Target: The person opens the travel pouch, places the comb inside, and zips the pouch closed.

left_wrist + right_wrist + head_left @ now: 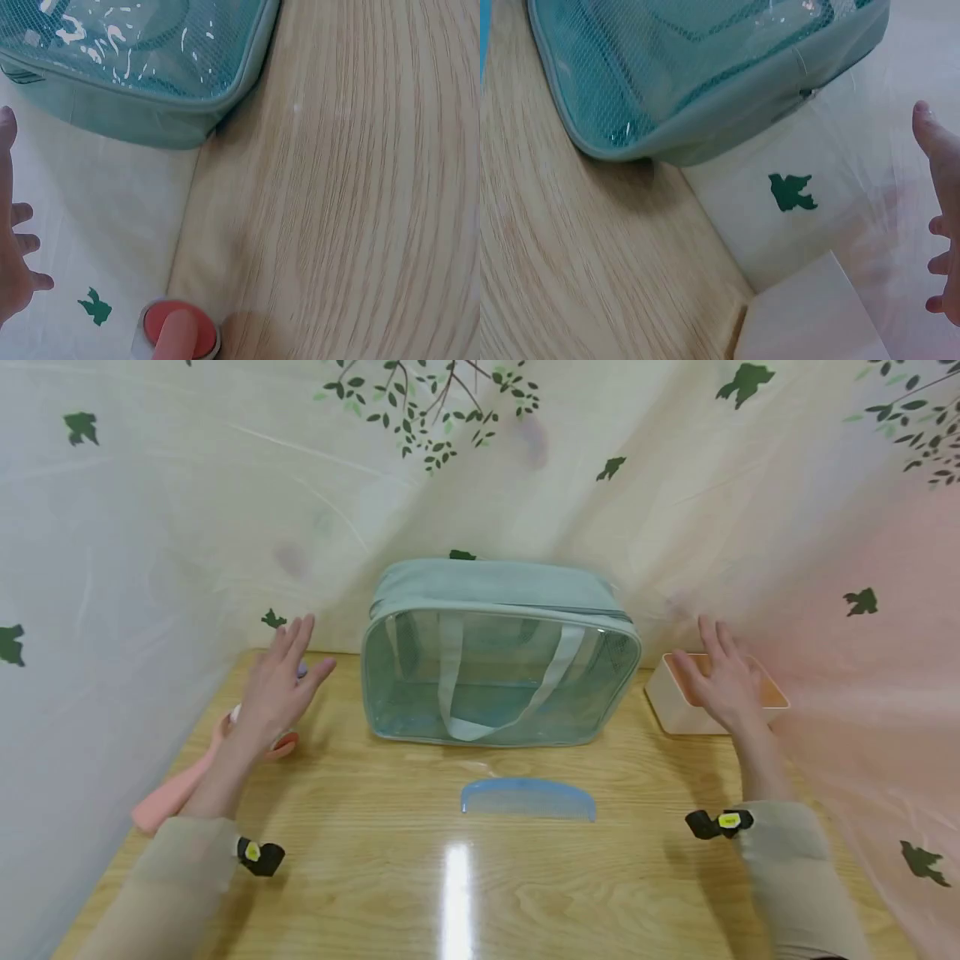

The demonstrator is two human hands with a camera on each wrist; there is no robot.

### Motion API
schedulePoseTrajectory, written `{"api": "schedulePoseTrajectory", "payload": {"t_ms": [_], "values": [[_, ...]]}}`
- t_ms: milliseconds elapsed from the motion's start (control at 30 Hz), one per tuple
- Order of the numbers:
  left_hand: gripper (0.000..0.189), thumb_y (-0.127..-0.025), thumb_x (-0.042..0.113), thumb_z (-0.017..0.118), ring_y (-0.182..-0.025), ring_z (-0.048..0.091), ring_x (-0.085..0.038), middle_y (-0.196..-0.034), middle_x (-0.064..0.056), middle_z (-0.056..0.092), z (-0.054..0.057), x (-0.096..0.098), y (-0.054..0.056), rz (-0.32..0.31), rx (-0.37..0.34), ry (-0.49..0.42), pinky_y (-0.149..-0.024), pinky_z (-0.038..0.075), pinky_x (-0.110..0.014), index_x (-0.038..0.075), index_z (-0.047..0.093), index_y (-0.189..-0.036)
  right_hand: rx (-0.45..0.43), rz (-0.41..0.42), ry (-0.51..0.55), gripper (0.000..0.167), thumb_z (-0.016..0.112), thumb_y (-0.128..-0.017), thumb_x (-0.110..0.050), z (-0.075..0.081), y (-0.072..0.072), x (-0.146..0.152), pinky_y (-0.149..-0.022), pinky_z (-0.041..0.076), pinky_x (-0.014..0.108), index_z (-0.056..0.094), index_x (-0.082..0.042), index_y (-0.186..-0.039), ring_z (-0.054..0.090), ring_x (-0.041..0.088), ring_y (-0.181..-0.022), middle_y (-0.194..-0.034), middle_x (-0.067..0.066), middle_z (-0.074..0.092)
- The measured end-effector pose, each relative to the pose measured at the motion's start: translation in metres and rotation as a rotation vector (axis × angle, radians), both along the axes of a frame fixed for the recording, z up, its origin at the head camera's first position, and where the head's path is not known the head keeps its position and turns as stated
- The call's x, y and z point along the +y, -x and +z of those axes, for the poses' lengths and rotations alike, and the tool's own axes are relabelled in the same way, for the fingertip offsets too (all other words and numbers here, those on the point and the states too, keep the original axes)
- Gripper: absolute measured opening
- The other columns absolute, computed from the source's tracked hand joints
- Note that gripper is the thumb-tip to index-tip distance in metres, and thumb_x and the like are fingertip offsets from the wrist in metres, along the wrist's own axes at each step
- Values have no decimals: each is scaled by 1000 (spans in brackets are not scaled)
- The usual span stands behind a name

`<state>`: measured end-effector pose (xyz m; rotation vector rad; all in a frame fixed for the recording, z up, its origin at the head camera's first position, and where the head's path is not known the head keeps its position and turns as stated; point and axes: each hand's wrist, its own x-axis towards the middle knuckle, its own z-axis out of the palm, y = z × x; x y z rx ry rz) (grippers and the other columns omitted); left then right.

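Head view: left hand [279,689] is off to the left, fingers straight, thumb spread wide, gripping nothing. It blocks part of a pink handle [180,785] lying at the table's left edge, plus a small purple thing [302,669] behind the fingers that I can't identify.

Right hand [723,689] much the same: fingers extended, thumb out, nothing in its grip. It overlaps the box [686,718], white outside, orange inside. The orange interior shows only from the head; the right wrist view gives just a plain white face, with visible fingers apart from it.

Bag [495,583] sits upright between the hands at the back of the table [360,877], near the cloth [225,510], touched by neither. Pale green, clear front, strap loop hanging across the panel; whole shape and strap come from the head view only. Both wrist views bring out mesh and glare on a corner each.

Comb [528,797], blue, lies flat in front of the bag, teeth toward the person; head view again. Right wrist view has a blue sliver [484,34] top left, too cropped to tell.

Left wrist view adds a reddish oval [180,330] in a pale rim at bottom, hidden in the head view or nearly so.
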<state>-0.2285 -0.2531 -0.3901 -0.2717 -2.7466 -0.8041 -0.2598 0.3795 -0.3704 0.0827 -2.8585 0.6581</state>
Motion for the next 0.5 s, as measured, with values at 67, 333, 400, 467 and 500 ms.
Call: {"api": "schedulePoseTrajectory", "payload": {"t_ms": [67, 333, 400, 467, 500], "values": [[75, -107, 58, 41, -159, 13, -46, -173, -15, 16, -4, 5, -1, -2, 33, -65, -123, 16, -77, 25, 9, -167, 34, 0, 86, 76, 37, -106, -59, 0, 0, -5, -113, 6, 88, 3, -30, -167, 5, 57, -155, -175, 15, 0], [66, -109, 46, 46, -155, 29, -43, -168, -15, 32, -17, 25, -2, -16, 157, -314, -130, 21, -63, 26, 19, -165, 102, -15, 443, 67, 41, -108, -51, -4, 1, -22, -124, 8, 78, 9, -37, -165, 15, 49, -157, -175, 4, 9], [64, -109, 43, 48, -152, 34, -43, -164, -18, 39, -20, 30, -2, -25, 186, -361, -129, 24, -61, 22, 23, -165, 121, -27, 544, 65, 41, -108, -50, -6, 1, -26, -129, 13, 70, 12, -38, -165, 20, 43, -158, -174, 2, 14], [62, -109, 38, 49, -149, 40, -42, -161, -20, 44, -23, 34, -3, -37, 212, -406, -127, 28, -61, 19, 26, -164, 157, -22, 671, 61, 42, -109, -46, -8, 1, -30, -133, 20, 56, 18, -34, -165, 24, 36, -159, -173, 3, 21], [61, -110, 36, 49, -147, 42, -41, -159, -21, 45, -25, 36, -3, -45, 221, -427, -125, 31, -61, 18, 27, -164, 177, -11, 748, 60, 43, -109, -42, -9, 1, -33, -132, 26, 50, 22, -32, -164, 25, 33, -159, -172, 4, 25]]}}
